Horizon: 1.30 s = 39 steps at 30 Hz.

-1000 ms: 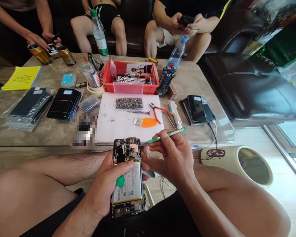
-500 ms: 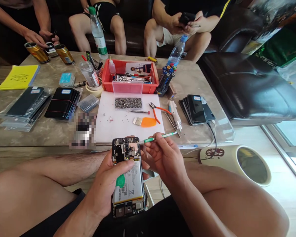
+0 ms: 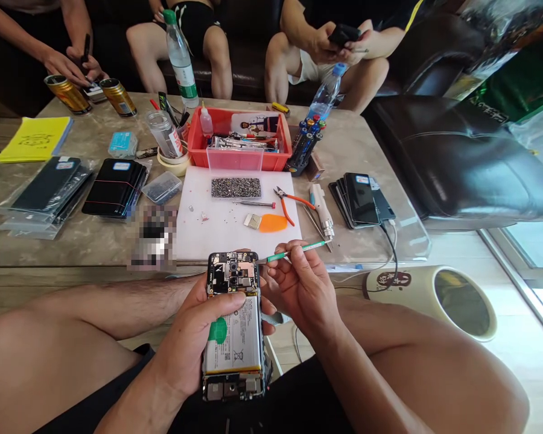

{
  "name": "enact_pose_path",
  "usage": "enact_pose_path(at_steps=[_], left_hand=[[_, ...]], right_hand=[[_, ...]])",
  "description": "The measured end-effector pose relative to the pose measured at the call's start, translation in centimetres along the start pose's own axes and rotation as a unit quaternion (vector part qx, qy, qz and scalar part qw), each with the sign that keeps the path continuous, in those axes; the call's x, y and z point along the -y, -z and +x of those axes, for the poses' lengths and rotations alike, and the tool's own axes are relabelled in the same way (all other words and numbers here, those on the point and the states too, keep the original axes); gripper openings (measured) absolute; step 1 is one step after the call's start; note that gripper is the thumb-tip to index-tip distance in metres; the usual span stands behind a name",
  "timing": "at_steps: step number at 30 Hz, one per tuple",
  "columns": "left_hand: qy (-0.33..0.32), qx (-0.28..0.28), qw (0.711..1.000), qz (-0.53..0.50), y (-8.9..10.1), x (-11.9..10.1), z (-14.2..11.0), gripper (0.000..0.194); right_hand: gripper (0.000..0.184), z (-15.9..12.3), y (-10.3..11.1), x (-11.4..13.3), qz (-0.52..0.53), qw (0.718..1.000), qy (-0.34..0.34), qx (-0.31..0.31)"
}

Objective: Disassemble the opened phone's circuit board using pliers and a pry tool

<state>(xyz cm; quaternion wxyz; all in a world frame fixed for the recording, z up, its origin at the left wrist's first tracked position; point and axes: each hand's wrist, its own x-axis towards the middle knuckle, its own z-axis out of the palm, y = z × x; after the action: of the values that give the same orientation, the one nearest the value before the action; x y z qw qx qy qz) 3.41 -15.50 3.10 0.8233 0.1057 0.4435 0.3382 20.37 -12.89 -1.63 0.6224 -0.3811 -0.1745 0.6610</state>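
Resting in the left hand point(image 3: 192, 328), in the head view, is an opened black phone point(image 3: 236, 328) with bare circuit boards, its long axis running almost straight away from the person, over the dark-clothed lap point(image 3: 298, 398) and short of the grey-brown bench point(image 3: 350, 141); that hand wraps it closely, thumb across the silver battery point(image 3: 242, 346). Apart from it, the right hand point(image 3: 303, 280) pinches a slim green rod-shaped tool point(image 3: 315, 246) just right of the phone's far end, nearly crosswise to that axis; whether the tool touches the edge, I cannot tell
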Motion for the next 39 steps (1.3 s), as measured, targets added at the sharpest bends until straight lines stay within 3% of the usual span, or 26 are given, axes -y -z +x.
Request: enact_pose_path(at_steps=[3,9,16,20,25,28,31,36,39], left_hand=[[0.004,0.004,1.0,0.003,-0.1,0.1,0.1,0.059],[-0.053,-0.063,0.996,0.036,-0.9,0.3,0.2,0.062],[-0.046,-0.019,0.999,0.022,-0.6,0.2,0.6,0.052],[-0.044,0.0,0.999,0.021,-0.4,0.2,0.9,0.044],[-0.039,-0.021,0.999,0.022,-0.6,0.2,0.9,0.052],[-0.064,-0.065,0.995,0.041,-0.6,0.4,0.9,0.065],[-0.078,-0.084,0.992,0.046,-0.6,0.6,1.0,0.072],[-0.034,-0.027,0.999,0.029,-0.2,1.1,1.4,0.054],[-0.034,-0.035,0.998,0.03,0.1,1.1,1.3,0.046]], right_hand=[[0.026,0.1,0.0,-0.2,0.031,0.999,-0.027,-0.009],[0.027,-0.1,0.4,-0.7,0.051,0.991,-0.106,-0.066],[0.026,-0.6,0.5,-1.4,0.076,0.996,-0.04,-0.039],[0.029,-0.6,0.7,-1.7,0.098,0.994,-0.045,-0.03],[0.029,-0.5,0.3,-1.2,0.071,0.996,-0.01,-0.045],[0.029,-0.6,-0.1,-0.9,0.034,0.997,0.011,-0.072],[0.03,-0.8,-0.3,-0.9,0.034,0.997,-0.002,-0.076],[0.03,-0.9,-0.1,-1.1,0.074,0.995,-0.061,-0.027],[0.028,-0.5,0.2,-0.6,0.082,0.995,-0.056,-0.028]])
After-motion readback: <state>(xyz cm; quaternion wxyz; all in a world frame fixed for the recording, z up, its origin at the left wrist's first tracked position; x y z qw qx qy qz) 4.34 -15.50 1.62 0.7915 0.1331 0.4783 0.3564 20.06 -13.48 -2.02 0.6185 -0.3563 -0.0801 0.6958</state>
